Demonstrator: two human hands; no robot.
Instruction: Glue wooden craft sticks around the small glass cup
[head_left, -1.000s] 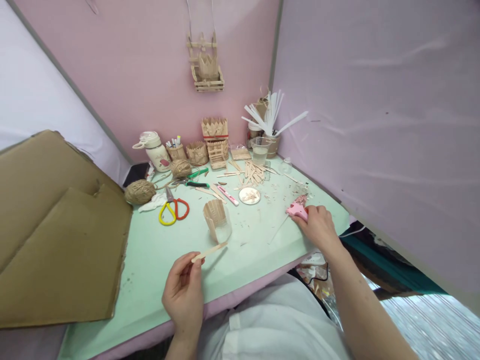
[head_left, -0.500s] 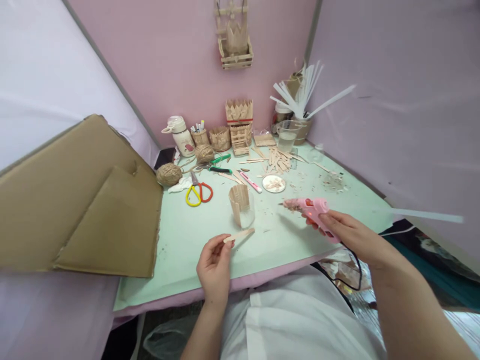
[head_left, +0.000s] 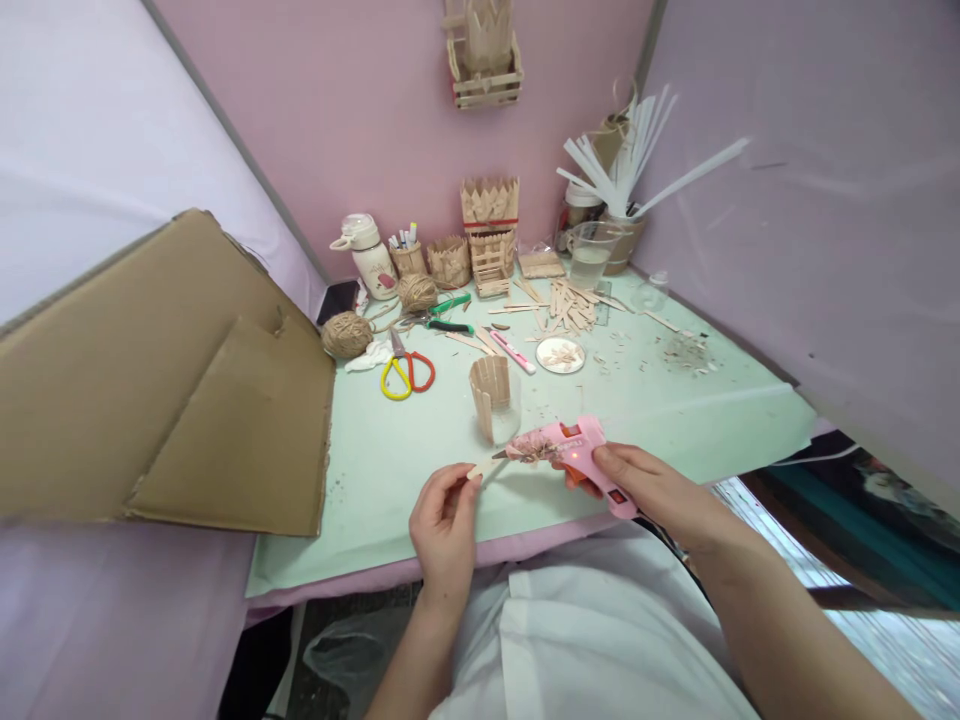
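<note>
Near the table's front edge, my left hand [head_left: 444, 515] pinches a short wooden stick [head_left: 484, 468] between thumb and fingertips. My right hand [head_left: 626, 480] is wrapped round the handle of a pink glue gun [head_left: 581, 455], which has a small light glowing on its side. The gun's metal nozzle points left and lies at or just over the stick; whether they touch cannot be told. Just beyond the nozzle stands a clear cup [head_left: 507, 405], its left and back sides covered with wooden pieces.
Scissors [head_left: 409, 375], a pink cutter [head_left: 513, 352], a white dish [head_left: 560, 355] and loose sticks [head_left: 571, 307] lie farther back. Twine balls [head_left: 346, 335], a bottle [head_left: 373, 262] and a water cup [head_left: 591, 262] stand behind. Cardboard [head_left: 247, 430] fills the left.
My right hand has brought the glue gun left and down, from the table's right side to the stick. My left hand still holds the stick. The whole view has shifted slightly.
</note>
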